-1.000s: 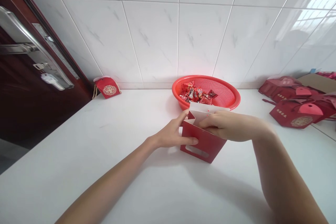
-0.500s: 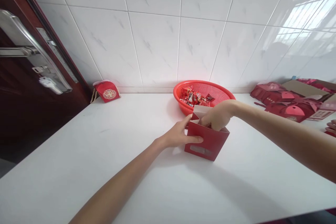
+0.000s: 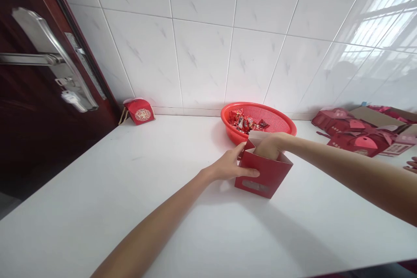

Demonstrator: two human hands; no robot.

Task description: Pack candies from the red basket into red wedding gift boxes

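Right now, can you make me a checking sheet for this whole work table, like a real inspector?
Surface: white tabletop, faint mark left of the hands.
Job's things: red box, open on top, window in its near side; red basket behind it, holding wrapped candies.
Clutter: small red box far left; more red boxes and an open carton at right.
Left hand: grips the red box, thumb across its near side.
Right hand: inside the red box, fingers hidden.
Cables: nothing seen.
Surroundings: door with keys; tiled wall; another person's fingers, right edge.
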